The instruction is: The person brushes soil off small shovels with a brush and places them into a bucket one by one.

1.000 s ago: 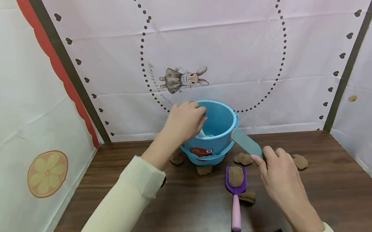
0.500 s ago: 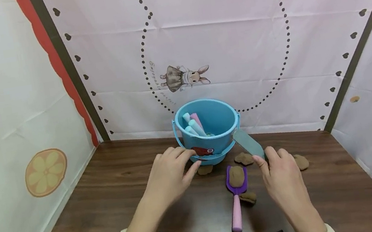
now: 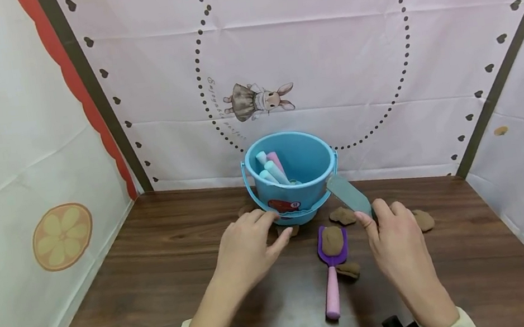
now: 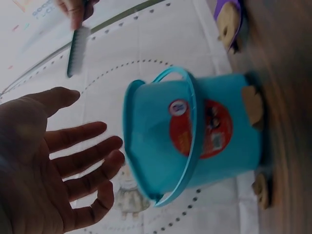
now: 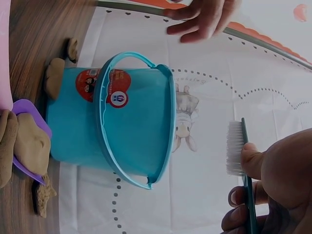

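Observation:
My right hand (image 3: pixel 400 239) pinches a brush (image 3: pixel 349 194), its flat teal back facing up in the head view; white bristles (image 5: pixel 235 148) show in the right wrist view. The brush is held in the air, right of a light-blue bucket (image 3: pixel 297 195). My left hand (image 3: pixel 244 251) hovers in front of the bucket, fingers relaxed and slightly bent, holding nothing. Several light-blue and pink handles (image 3: pixel 275 171) lean inside the bucket; their lower ends are hidden. Between the hands lies a toy shovel (image 3: pixel 332 294) with a pink handle and purple scoop, carrying a brown lump (image 3: pixel 332 240).
Several more brown lumps lie on the dark wooden table (image 3: pixel 149 293): one lump (image 3: pixel 342 216) right of the bucket, another lump (image 3: pixel 348 270) beside the shovel, and a lump (image 3: pixel 423 220) past my right hand. Printed cloth walls (image 3: pixel 149 90) enclose the table.
My left hand has come out of the bucket and back toward me, leaving the handles visible inside. My right hand keeps the brush nearly still. The head view has tilted slightly.

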A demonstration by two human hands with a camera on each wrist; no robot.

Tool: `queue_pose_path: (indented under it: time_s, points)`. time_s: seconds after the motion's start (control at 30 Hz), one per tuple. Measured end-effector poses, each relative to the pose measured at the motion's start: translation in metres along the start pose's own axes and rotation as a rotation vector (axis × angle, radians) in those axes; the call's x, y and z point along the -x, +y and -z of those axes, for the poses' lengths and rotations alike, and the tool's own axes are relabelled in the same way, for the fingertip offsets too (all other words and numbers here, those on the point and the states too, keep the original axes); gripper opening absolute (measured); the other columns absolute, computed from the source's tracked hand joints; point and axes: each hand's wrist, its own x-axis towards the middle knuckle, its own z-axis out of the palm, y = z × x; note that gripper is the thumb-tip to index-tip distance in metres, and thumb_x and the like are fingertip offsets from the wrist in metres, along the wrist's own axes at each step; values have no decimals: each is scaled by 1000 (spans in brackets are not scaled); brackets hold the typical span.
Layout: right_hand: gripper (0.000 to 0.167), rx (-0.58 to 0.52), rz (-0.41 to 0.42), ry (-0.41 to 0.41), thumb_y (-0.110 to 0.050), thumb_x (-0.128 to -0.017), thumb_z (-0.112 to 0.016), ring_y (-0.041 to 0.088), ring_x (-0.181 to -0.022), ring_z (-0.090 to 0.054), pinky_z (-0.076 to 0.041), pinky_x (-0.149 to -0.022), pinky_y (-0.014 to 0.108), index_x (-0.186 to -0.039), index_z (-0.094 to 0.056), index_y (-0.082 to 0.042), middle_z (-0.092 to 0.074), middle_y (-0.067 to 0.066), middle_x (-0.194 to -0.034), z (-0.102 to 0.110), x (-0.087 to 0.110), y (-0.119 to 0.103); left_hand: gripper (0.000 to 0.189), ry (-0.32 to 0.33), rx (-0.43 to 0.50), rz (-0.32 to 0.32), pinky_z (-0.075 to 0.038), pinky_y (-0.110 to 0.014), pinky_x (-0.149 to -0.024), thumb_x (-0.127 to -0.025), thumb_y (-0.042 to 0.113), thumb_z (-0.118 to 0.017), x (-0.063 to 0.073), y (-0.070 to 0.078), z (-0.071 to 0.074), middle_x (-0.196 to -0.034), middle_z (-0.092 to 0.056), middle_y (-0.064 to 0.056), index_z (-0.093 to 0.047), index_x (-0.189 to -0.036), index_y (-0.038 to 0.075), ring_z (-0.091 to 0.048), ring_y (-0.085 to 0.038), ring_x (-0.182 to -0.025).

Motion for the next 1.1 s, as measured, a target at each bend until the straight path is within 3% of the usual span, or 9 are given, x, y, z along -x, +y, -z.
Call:
queue_pose_path:
  time_s: [0.1, 0.2, 0.43, 0.63, 0.83, 0.97, 1.1]
  points:
    - [34, 0, -9, -5, -38, -104, -55, 26, -68, -38, -34, -61, 37, -94, -54, -5, -39, 10, -76, 1, 0, 0, 36, -28, -24, 14, -55, -35, -63, -91, 49, -72, 0, 6, -12, -96, -72, 2, -74, -105, 17, -69, -18, -83]
    - [35, -2, -15, -8, -39, -104, -55, 26, -69, -38, -34, -61, 37, -94, -54, -5, -39, 10, -76, 2, 0, -1, 38, -97, -39, 28, -55, -34, -62, -91, 53, -71, 0, 14, -23, -93, -70, 3, -74, -104, 18, -69, -16, -81]
    - [34, -10, -13, -10, -38, -104, -55, 26, -68, -39, -34, -60, 37, -93, -53, -5, -39, 10, -76, 2, 0, -2, 43, -316, -54, 88, -52, -37, -56, -90, 61, -67, 3, 34, -52, -79, -62, 4, -71, -98, 19, -67, -18, -76]
    - [35, -10, -15, 5, -38, -103, -57, 27, -68, -40, -36, -60, 39, -91, -53, -6, -40, 11, -77, 1, 1, -4, 53, -502, -141, 171, -51, -42, -55, -86, 72, -63, 9, 60, -80, -79, -66, 1, -73, -95, 20, -66, -24, -73]
    - [34, -16, -5, 17, -36, -102, -59, 26, -67, -39, -35, -59, 38, -90, -52, -5, -38, 11, -77, 0, 2, -6, 54, -638, -152, 204, -52, -42, -59, -85, 72, -63, 12, 78, -93, -80, -67, -3, -64, -73, 19, -65, -25, -73]
    - [34, -21, -1, 12, -37, -103, -58, 26, -67, -38, -34, -59, 37, -90, -52, -6, -38, 10, -77, 0, 3, -6, 53, -743, -151, 209, -55, -42, -65, -86, 71, -63, 12, 87, -99, -82, -68, -2, -64, -68, 21, -67, -24, -78]
    - [34, -24, 6, 18, -37, -102, -59, 25, -66, -37, -33, -59, 36, -90, -51, -6, -37, 10, -76, 1, 4, -6, 52, -791, -175, 188, -55, -39, -62, -87, 68, -65, 9, 94, -107, -78, -68, 0, -67, -70, 19, -68, -21, -75]
